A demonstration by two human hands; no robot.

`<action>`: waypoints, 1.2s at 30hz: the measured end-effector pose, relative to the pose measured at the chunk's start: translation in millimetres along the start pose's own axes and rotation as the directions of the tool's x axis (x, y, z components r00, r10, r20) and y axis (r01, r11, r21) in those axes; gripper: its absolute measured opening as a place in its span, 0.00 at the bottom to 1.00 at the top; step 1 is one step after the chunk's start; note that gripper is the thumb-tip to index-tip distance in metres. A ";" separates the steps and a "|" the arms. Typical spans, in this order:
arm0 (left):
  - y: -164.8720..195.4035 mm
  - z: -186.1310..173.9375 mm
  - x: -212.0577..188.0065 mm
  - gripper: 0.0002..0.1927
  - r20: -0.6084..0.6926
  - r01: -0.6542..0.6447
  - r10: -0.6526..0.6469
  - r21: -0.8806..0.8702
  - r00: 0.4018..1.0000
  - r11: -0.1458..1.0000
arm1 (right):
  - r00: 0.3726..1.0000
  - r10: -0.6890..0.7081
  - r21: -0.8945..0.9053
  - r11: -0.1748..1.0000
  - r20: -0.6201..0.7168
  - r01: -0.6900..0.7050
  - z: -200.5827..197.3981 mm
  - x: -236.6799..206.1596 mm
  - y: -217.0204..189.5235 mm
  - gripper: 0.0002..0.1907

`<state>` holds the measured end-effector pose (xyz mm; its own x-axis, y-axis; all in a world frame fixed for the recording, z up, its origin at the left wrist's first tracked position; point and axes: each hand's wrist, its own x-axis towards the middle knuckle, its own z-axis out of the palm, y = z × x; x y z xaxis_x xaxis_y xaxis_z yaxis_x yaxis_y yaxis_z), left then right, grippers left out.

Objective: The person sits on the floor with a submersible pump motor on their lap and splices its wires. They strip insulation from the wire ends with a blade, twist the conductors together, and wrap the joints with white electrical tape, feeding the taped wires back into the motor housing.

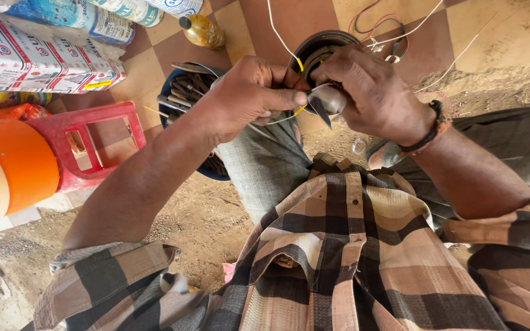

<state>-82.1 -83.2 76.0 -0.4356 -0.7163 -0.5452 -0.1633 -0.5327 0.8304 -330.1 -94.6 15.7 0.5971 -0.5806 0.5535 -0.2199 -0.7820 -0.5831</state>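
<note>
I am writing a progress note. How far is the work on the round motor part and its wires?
Done: some wires already lead out of the round dark housing. In hand: the left hand pinches a yellow wire, and the right hand holds a metal tool against it. Left: loose wire ends lie unjoined on the floor.

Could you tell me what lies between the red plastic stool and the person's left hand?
In the head view, a dark bowl of metal tools lies between stool and left hand.

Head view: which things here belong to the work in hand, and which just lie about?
In hand: left hand, right hand, yellow wire, round dark casing, metal blade.
Lying about: oil bottle, red stool, tool basin, printed sacks.
</note>
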 end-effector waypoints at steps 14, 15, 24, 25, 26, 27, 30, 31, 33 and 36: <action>-6.6 15.5 -6.0 0.09 0.105 -0.504 0.647 0.724 0.755 0.471 | 0.929 0.347 0.400 0.876 -0.132 -0.270 4.1 15.2 -2.4 0.06; -7.2 17.0 -7.0 0.10 0.123 -0.430 0.690 0.854 0.713 0.292 | 0.926 0.371 0.447 0.842 -0.072 -0.303 4.7 19.2 3.5 0.06; -5.9 20.8 -4.5 0.07 0.203 -0.346 0.776 0.938 0.597 0.020 | 0.728 0.490 0.417 0.602 0.479 -0.680 -11.2 54.6 12.2 0.03; -6.1 19.4 -4.6 0.06 0.078 -0.369 0.747 0.900 0.661 0.233 | 0.789 0.424 0.496 0.617 0.445 -0.611 -13.1 51.5 7.8 0.09; -5.9 17.5 -4.2 0.06 -0.047 -0.304 0.616 0.838 0.787 0.453 | 0.843 0.353 0.570 0.623 0.405 -0.535 -14.8 46.7 3.4 0.16; -5.9 15.4 -4.1 0.07 -0.141 -0.204 0.443 0.739 0.885 0.642 | 0.890 0.282 0.641 0.619 0.358 -0.454 -15.7 41.0 -0.3 0.23; -5.2 9.4 -1.7 0.10 -0.086 -0.143 0.178 0.312 0.980 0.939 | 0.992 0.086 0.513 0.850 0.091 -0.121 -12.5 23.0 -6.5 0.19; -4.5 7.7 -0.9 0.11 -0.019 -0.156 0.161 0.145 0.987 0.977 | 0.998 0.028 0.311 0.949 0.054 -0.043 -11.2 18.1 -7.1 0.19; -3.3 4.8 0.4 0.12 0.034 -0.093 0.090 0.084 0.995 0.992 | 0.994 -0.110 -0.130 0.985 0.029 0.113 -8.9 12.8 -6.1 0.19; -1.4 4.4 -0.1 0.13 0.035 -0.089 0.085 0.148 0.996 0.985 | 0.939 -0.318 -0.074 0.948 -0.132 0.311 -10.3 16.5 -4.0 0.13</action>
<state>-85.7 -80.4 75.5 -0.4786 -0.7425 -0.4686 -0.2528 -0.3946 0.8834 -327.4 -103.4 33.3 0.5284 -0.3261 0.7838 -0.0798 -0.9383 -0.3366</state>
